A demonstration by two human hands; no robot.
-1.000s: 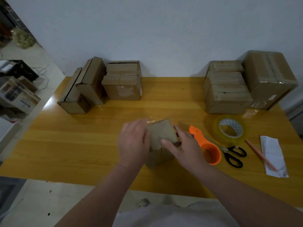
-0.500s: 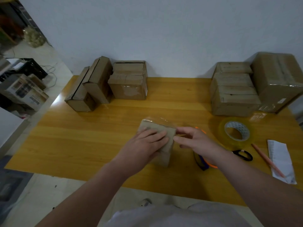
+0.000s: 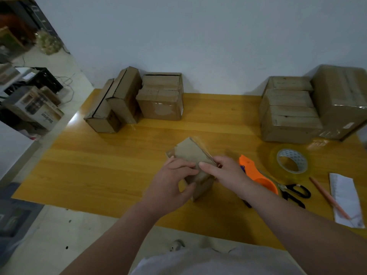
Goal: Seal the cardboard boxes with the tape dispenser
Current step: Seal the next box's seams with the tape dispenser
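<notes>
A small cardboard box point(image 3: 190, 151) is tilted up off the yellow wooden table point(image 3: 99, 165), in front of me at the middle. My left hand point(image 3: 170, 183) grips its near left side. My right hand point(image 3: 226, 171) holds its right edge, thumb on the top face. Clear tape shines along the box's far edge. The orange tape dispenser point(image 3: 258, 175) lies on the table just right of my right hand, untouched and partly hidden by my forearm.
A roll of clear tape point(image 3: 292, 160), black scissors point(image 3: 296, 192), a pencil point(image 3: 327, 197) and a paper slip point(image 3: 345, 199) lie at the right. Cardboard boxes stand at the back left point(image 3: 160, 96) and back right point(image 3: 288, 114). Floor clutter lies past the table's left edge.
The small box has been turned and tipped up between both hands. My left hand slid from its top to its near side; my right hand closed on the right edge.
</notes>
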